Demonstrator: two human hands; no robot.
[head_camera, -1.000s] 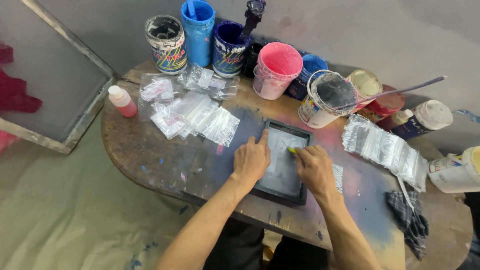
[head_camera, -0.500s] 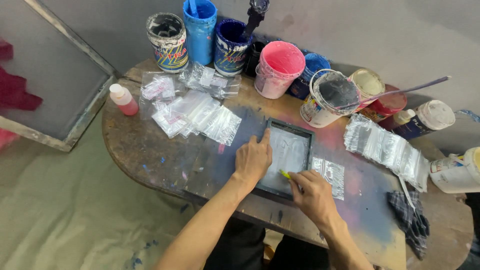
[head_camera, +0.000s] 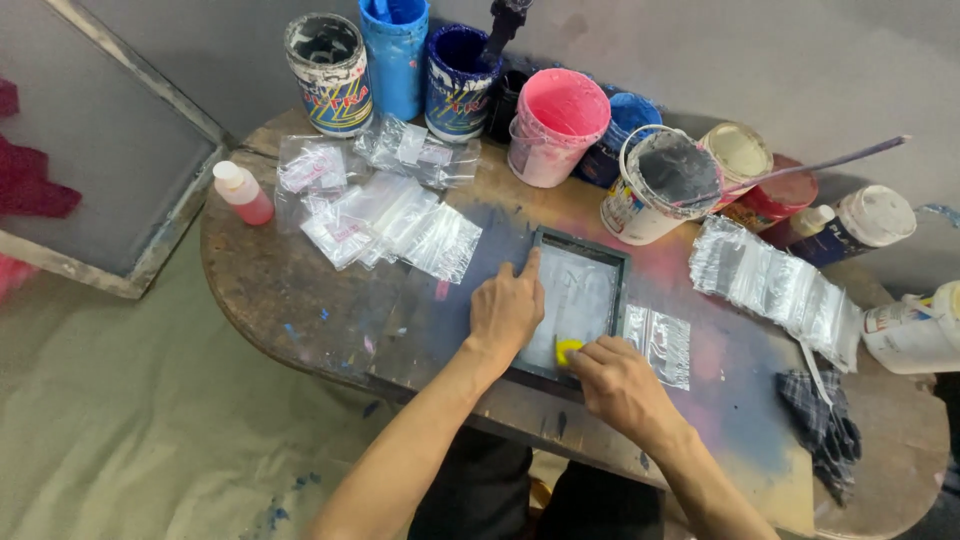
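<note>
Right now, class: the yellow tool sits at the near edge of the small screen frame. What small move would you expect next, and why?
Probably a lift of the frame. The right hand has the yellow tool at the near edge, seemingly the stroke's end, while the left hand pins the frame's left side over a clear bag.

1. Your small rectangular dark-framed printing screen lies flat on the paint-stained surface, its pale mesh facing up.
2. Your small yellow squeegee piece rests on the mesh at the frame's near edge.
</note>
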